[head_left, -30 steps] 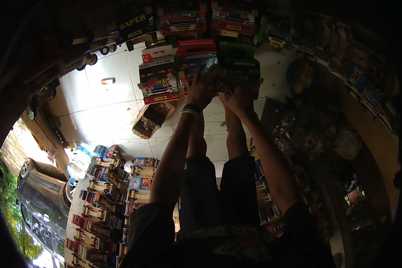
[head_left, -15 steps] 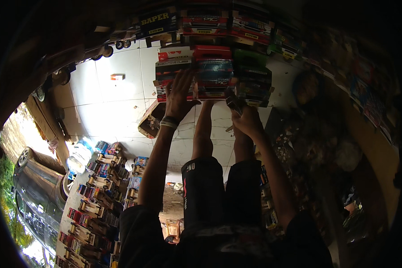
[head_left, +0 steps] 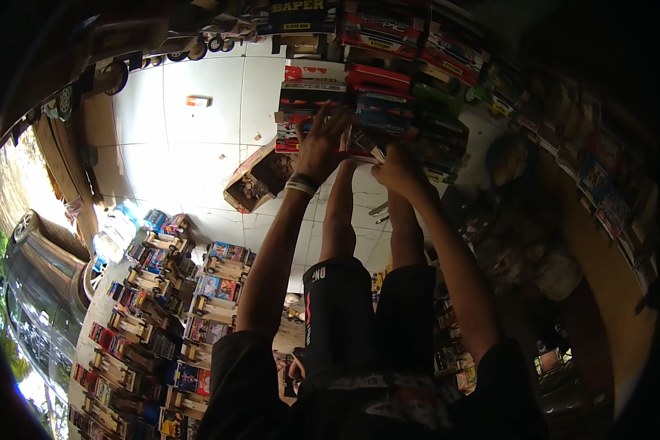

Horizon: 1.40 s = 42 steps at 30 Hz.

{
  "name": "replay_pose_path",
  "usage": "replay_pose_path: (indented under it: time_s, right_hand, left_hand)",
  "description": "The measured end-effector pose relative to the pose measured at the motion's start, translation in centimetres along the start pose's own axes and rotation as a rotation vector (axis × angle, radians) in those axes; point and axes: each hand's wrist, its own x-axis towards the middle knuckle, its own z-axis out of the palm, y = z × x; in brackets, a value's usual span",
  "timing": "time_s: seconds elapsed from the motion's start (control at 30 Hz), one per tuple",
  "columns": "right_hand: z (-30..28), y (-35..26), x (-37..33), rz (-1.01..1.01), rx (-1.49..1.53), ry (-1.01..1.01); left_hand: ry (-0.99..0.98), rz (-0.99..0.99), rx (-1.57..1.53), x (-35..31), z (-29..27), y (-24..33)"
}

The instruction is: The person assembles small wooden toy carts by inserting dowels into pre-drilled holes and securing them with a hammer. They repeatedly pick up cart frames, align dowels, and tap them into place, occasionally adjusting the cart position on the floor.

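Three toy vehicles with bus-like painted bodies stand side by side beyond my legs: one white, red and black (head_left: pixel 312 89), one red and blue (head_left: pixel 380 103) and one dark green (head_left: pixel 441 136). My left hand (head_left: pixel 321 150) lies with fingers spread against the near side of the white, red and black one. Close beside it, my right hand (head_left: pixel 403 172) is closed around a short hand tool (head_left: pixel 361 141) with a dark, partly shiny end and a pale part. That tool points at the red and blue vehicle's near side; its exact kind is too dark to tell.
A cardboard box (head_left: pixel 271 176) of small scraps sits on the white tiles, left of my legs. Farther left lies a small box (head_left: pixel 198 101). Rows of toy trucks (head_left: pixel 220 286) fill the lower left; more line the far edge (head_left: pixel 381 33). A round dark container (head_left: pixel 510 161) stands right.
The view has shifted, so the vehicles appear farther right. My right hand has moved left with the tool, closer to my left hand, which stays spread on the vehicle's side.
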Motion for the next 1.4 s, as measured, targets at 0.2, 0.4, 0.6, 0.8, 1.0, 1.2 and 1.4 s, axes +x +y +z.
replay_pose_path:
  time_s: [0.2,0.4,0.6,0.8,1.0,1.2,1.4]
  right_hand:
    - [0.0,-0.1,0.6,0.101,-0.086,-0.113]
    - [0.6,0.7,0.8,0.031,-0.058,0.023]
    - [0.6,-0.2,0.9,0.112,-0.099,-0.113]
    - [2.2,-0.2,1.4,0.195,-0.116,0.056]
    - [3.1,1.0,1.1,-0.07,-0.114,0.342]
    - [0.8,2.2,-1.8,0.009,0.305,0.015]
    - [0.4,2.2,-2.9,-0.004,0.229,0.053]
  left_hand:
    - [-0.044,-0.044,0.062,0.0,0.4,-0.3]
    - [-0.029,-0.038,0.041,-0.2,0.7,-0.5]
    - [0.012,-0.018,0.044,0.1,1.1,-0.8]
    - [0.05,0.005,-0.04,0.0,1.0,-1.1]
    - [-0.021,-0.047,0.016,0.0,0.7,-0.6]
    - [0.114,-0.033,-0.263,-0.1,-0.1,-2.0]
    - [-0.008,0.005,-0.089,0.3,0.5,-3.6]
